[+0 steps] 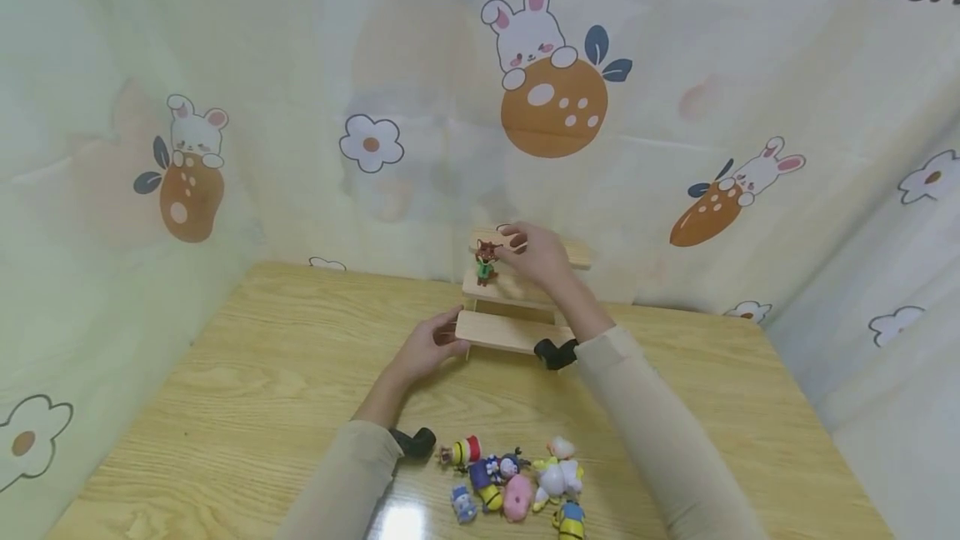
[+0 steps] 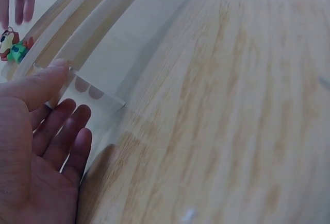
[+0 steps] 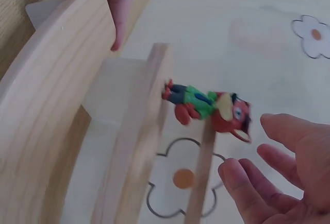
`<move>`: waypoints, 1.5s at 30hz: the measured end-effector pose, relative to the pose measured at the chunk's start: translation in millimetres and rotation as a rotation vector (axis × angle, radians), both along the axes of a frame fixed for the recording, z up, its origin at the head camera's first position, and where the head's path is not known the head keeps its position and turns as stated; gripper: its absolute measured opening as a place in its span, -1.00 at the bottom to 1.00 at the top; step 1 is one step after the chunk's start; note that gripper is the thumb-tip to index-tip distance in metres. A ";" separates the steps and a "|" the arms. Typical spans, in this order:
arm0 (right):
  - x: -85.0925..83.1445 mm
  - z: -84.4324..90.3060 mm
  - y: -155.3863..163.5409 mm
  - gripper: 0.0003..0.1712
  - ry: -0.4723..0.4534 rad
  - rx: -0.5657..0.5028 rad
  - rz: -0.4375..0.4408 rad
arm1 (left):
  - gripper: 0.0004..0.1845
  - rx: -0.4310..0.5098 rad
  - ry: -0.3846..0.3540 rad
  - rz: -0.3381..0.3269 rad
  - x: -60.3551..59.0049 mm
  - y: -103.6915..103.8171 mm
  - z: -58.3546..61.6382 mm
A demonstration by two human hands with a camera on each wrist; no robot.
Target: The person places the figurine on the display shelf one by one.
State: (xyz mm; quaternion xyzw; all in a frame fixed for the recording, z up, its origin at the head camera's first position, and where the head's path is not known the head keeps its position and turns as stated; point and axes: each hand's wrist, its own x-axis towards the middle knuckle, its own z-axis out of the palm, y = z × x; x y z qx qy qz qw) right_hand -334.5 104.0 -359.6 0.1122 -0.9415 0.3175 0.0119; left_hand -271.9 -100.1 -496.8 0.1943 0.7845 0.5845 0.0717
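Observation:
A fox figurine (image 1: 486, 263) in a green top stands on the middle step of a three-tier wooden display stand (image 1: 501, 332). My right hand (image 1: 537, 255) is beside the figurine's head. In the right wrist view, a gap shows between the fox figurine (image 3: 198, 105) and the spread fingertips of my right hand (image 3: 289, 177). At the left end of the stand's lowest step, my left hand (image 1: 429, 347) holds the stand. Its thumb lies on the step's end and its fingers curl by the clear side panel (image 2: 100, 98), as the left wrist view shows.
Several small toys lie in a cluster at the table's front, among them a pink figure (image 1: 517, 497), a white figure (image 1: 558, 479) and a blue-and-yellow figure (image 1: 570, 519). A patterned curtain (image 1: 442, 48) hangs behind the wooden table (image 1: 300, 373).

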 end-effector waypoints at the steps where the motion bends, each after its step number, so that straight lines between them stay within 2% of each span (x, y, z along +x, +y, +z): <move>1: 3.1 0.5 4.6 -0.48 0.011 -0.008 -0.002 | -0.27 -0.002 0.002 0.004 0.1 0.5 0.1; 2: 7.2 0.8 9.7 -0.49 0.020 -0.020 -0.003 | -0.27 -0.001 -0.001 0.007 0.1 0.8 0.3; 9: 52.7 -8.7 50.6 -0.55 0.046 -0.098 0.056 | -0.23 -0.005 0.009 0.068 -19.8 1.0 -32.6; 15: 93.2 -36.3 80.1 -0.62 -0.024 -0.074 0.188 | -0.23 -0.019 -0.006 0.082 -21.2 0.5 -32.3; 18: 109.2 -53.4 91.5 -0.65 -0.071 -0.046 0.295 | -0.22 -0.019 -0.001 0.078 -20.5 0.1 -31.5; 21: 120.9 -67.8 100.1 -0.63 -0.164 -0.029 0.411 | -0.22 -0.013 0.008 0.071 -19.6 0.1 -30.9; 24: 128.1 -77.5 104.9 -0.61 -0.286 -0.016 0.493 | -0.22 -0.011 0.006 0.068 -19.2 0.5 -31.5; 28: 133.2 -83.7 107.1 -0.57 -0.380 0.050 0.546 | -0.22 -0.001 0.007 0.056 -19.4 2.1 -32.8; 32: 135.1 -87.2 107.5 -0.56 -0.411 0.105 0.567 | -0.23 0.007 0.013 0.059 -18.7 3.2 -33.3; 38: 136.2 -94.0 108.6 -0.63 -0.465 0.112 0.606 | -0.24 -0.002 0.012 0.062 -16.8 4.2 -32.4; 45: 134.6 -100.7 109.1 -0.72 -0.422 0.090 0.679 | -0.24 -0.013 -0.008 0.084 -17.0 5.0 -30.5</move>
